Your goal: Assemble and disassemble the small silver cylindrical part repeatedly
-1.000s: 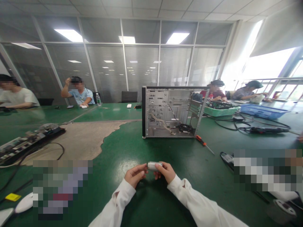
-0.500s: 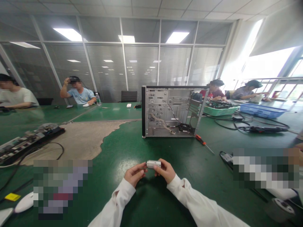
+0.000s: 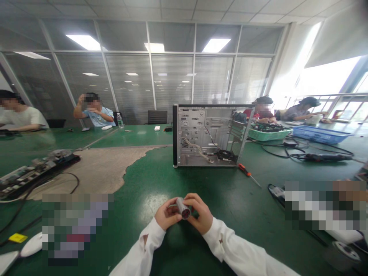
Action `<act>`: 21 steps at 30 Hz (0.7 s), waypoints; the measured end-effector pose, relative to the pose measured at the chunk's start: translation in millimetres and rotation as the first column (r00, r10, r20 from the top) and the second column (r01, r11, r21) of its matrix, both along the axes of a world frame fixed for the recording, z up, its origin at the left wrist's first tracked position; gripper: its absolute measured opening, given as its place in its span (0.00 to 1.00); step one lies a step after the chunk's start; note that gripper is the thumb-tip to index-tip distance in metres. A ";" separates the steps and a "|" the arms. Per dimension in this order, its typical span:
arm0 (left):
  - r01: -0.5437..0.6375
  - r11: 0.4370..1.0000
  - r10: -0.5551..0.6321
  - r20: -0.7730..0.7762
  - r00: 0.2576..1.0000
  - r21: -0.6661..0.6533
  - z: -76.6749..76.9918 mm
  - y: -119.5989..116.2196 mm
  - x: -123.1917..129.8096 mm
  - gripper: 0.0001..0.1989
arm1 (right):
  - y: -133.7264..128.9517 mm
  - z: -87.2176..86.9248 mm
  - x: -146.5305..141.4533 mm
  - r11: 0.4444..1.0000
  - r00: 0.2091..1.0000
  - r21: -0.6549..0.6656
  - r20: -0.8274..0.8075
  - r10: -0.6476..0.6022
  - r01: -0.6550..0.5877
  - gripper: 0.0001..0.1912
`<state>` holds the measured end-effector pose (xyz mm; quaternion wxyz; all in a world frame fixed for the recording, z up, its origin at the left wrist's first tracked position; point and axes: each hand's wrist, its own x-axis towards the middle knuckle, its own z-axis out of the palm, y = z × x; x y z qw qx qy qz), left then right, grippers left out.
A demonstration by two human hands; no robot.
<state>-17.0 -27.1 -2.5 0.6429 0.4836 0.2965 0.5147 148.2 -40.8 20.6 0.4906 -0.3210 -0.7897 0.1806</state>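
Low over the table, a small silver metal cylinder (image 3: pixel 183 209) sits between my two hands; it looks like a small motor. One round end, dark with some red, faces toward me. My left hand (image 3: pixel 166 214) grips its left side between thumb and fingers. On the other side, my right hand (image 3: pixel 199 214) has its fingers over the top and its thumb low near the end. Beyond both hands, an opened computer case (image 3: pixel 212 136) stands on the table, with loose cables and a black fan inside. A screwdriver (image 3: pixel 244 170) with a red and black handle lies by its right corner.
The green table (image 3: pixel 138 237) has a torn bare patch (image 3: pixel 97 168) at left, beside a circuit assembly (image 3: pixel 37 168). Green (image 3: pixel 270 134) and blue baskets (image 3: pixel 319 134), cables and a black tool (image 3: pixel 327 157) lie at right. Several people sit around. Blurred blocks hide both near sides.
The cylinder has turned from lying sideways to pointing its end at me. My fingers have shifted around it. At the far left, a person's hand has risen from the white object on the table.
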 end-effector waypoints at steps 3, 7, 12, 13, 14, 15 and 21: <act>0.021 0.999 -0.021 0.010 1.000 -0.031 2.2 -2.2 -0.6 0.29 | -5.7 4.4 -0.5 1.000 0.997 0.029 0.075 -0.005 0.003 0.17; 0.057 0.998 -0.056 0.002 0.998 -0.032 2.1 -0.8 -2.9 0.27 | -9.6 10.3 0.2 1.000 0.996 0.024 0.092 -0.016 0.014 0.17; 0.133 0.989 -0.136 -0.046 0.990 -0.062 -3.9 3.9 -4.5 0.26 | -12.0 15.7 0.6 1.000 0.997 0.008 0.078 0.013 -0.013 0.18; 0.142 0.987 -0.146 -0.047 0.988 -0.079 -4.7 4.2 -4.6 0.26 | -12.5 16.3 0.6 1.000 0.997 -0.001 0.076 0.023 -0.023 0.18; 0.142 0.986 -0.146 -0.046 0.988 -0.089 -5.1 4.1 -4.7 0.26 | -12.9 16.7 0.6 0.999 0.997 -0.009 0.076 0.031 -0.031 0.18; 0.133 0.988 -0.137 -0.047 0.989 -0.084 -5.0 3.6 -4.6 0.26 | -13.2 16.8 0.6 0.999 0.996 -0.014 0.076 0.036 -0.036 0.18; -0.015 0.998 0.019 -0.071 0.997 0.057 0.2 -2.5 0.5 0.28 | -8.6 8.5 -1.7 0.998 0.999 -0.048 0.019 0.030 -0.029 0.25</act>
